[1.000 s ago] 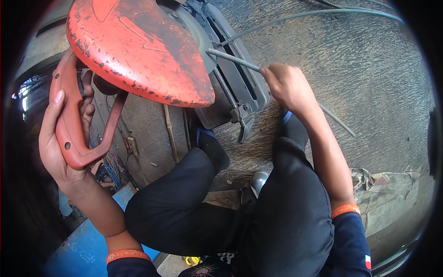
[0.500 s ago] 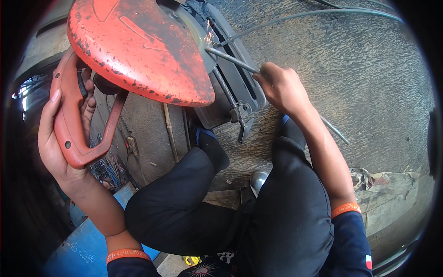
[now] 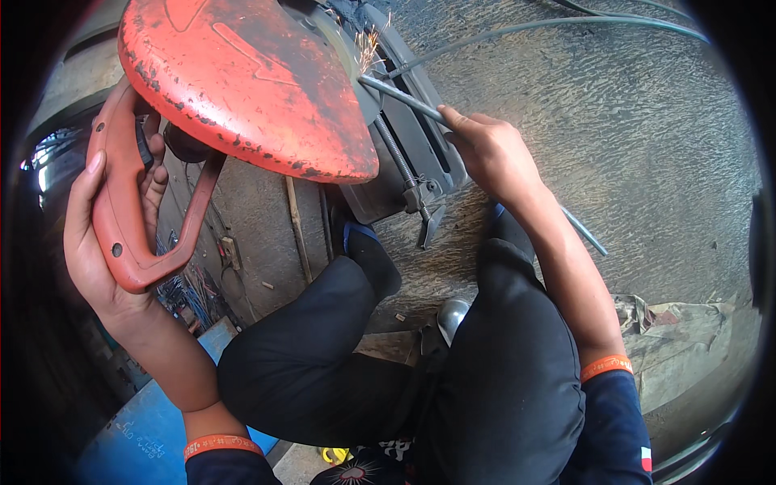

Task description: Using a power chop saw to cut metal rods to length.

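My left hand (image 3: 101, 234) is wrapped round the red handle (image 3: 121, 206) of a cut-off saw, thumb on the outer side and fingers inside the loop. The saw's scuffed red blade guard (image 3: 250, 89) covers most of the cutting disc (image 3: 335, 40). My right hand (image 3: 489, 149) grips a thin grey metal rod (image 3: 408, 99). The rod's far end meets the disc's edge, where sparks (image 3: 369, 50) fly up; its other end sticks out past my right forearm. Beside the guard lie the dark saw base (image 3: 376, 198) and its threaded clamp screw (image 3: 396, 153).
A grey cable (image 3: 517, 26) curves across the floor at the upper right. Thin sticks and a heap of wire scraps (image 3: 190, 299) lie at left, near a blue panel (image 3: 137, 428). Crumpled sheeting (image 3: 679, 331) is at right. My bent knees are close below the saw.
The sparks have grown into a larger spray. My right hand has shifted slightly on the rod, its index finger now stretched along it. The saw and left hand have hardly moved.
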`<state>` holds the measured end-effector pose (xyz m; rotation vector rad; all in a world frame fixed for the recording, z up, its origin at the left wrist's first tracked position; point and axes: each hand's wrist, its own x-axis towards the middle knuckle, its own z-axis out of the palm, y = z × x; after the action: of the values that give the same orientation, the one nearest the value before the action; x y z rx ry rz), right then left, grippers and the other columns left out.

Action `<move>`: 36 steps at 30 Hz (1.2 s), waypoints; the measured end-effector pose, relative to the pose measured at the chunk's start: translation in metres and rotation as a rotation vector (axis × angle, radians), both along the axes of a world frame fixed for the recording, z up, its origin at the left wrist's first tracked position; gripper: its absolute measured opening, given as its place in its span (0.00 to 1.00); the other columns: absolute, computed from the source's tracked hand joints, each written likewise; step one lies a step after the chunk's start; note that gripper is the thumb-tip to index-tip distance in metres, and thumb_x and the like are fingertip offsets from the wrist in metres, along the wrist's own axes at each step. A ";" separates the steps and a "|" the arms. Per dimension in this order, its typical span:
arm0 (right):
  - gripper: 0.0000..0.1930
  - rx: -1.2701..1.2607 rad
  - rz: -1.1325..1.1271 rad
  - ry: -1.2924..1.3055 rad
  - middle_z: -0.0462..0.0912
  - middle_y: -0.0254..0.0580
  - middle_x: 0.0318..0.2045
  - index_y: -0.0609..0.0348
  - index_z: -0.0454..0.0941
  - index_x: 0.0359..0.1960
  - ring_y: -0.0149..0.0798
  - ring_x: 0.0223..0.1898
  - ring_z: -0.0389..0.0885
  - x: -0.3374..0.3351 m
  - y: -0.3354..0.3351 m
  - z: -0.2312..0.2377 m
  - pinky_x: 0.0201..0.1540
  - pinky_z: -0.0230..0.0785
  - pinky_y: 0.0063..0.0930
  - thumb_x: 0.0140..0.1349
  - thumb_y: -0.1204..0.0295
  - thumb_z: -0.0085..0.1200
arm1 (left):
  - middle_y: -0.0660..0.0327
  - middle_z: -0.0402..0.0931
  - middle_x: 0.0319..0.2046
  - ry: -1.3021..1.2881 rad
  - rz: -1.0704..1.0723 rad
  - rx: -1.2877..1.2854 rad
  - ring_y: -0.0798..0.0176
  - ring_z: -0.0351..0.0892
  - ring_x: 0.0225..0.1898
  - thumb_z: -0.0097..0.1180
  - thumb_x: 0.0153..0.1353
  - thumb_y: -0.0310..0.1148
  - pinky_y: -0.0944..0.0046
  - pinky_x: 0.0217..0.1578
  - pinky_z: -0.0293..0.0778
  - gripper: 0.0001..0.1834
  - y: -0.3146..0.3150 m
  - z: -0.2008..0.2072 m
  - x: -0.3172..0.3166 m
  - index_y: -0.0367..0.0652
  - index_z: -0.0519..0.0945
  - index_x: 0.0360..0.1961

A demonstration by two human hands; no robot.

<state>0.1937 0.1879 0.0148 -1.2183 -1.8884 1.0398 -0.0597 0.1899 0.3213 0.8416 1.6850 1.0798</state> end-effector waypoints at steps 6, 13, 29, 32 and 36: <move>0.18 0.100 -0.010 -0.228 0.78 0.45 0.25 0.52 0.78 0.51 0.50 0.26 0.80 0.002 0.004 0.002 0.28 0.74 0.42 0.58 0.74 0.51 | 0.44 0.71 0.52 -0.002 -0.016 0.000 0.54 0.77 0.47 0.48 0.65 0.34 0.57 0.50 0.73 0.27 0.001 0.001 0.002 0.27 0.63 0.60; 0.10 0.024 -0.131 -0.062 0.80 0.52 0.23 0.59 0.81 0.35 0.55 0.25 0.80 -0.001 0.003 0.008 0.29 0.73 0.45 0.60 0.66 0.52 | 0.43 0.74 0.48 0.041 0.018 0.028 0.53 0.79 0.44 0.49 0.65 0.33 0.60 0.46 0.79 0.26 0.001 0.002 0.004 0.28 0.63 0.59; 0.13 -0.410 -0.047 0.072 0.78 0.60 0.20 0.66 0.80 0.30 0.61 0.28 0.79 0.003 0.003 0.011 0.35 0.72 0.47 0.61 0.66 0.53 | 0.45 0.73 0.40 0.007 -0.030 -0.037 0.56 0.77 0.35 0.46 0.67 0.31 0.63 0.39 0.79 0.25 0.003 0.000 0.004 0.30 0.60 0.61; 0.11 -0.326 -0.074 0.102 0.78 0.59 0.20 0.65 0.81 0.34 0.59 0.28 0.79 0.001 0.002 0.007 0.35 0.72 0.46 0.61 0.67 0.53 | 0.43 0.73 0.44 0.019 0.001 -0.012 0.54 0.78 0.40 0.46 0.66 0.32 0.60 0.43 0.79 0.25 0.000 0.001 0.005 0.31 0.60 0.62; 0.10 -0.349 0.024 0.012 0.78 0.58 0.20 0.63 0.80 0.32 0.59 0.28 0.79 -0.003 0.000 0.013 0.35 0.72 0.46 0.60 0.68 0.54 | 0.42 0.73 0.49 0.013 -0.029 0.007 0.52 0.79 0.46 0.48 0.65 0.32 0.58 0.46 0.79 0.26 -0.001 0.002 -0.002 0.30 0.61 0.61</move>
<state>0.1904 0.1882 0.0274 -1.3784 -1.7637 1.4297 -0.0613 0.1893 0.3231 0.8764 1.6763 1.0628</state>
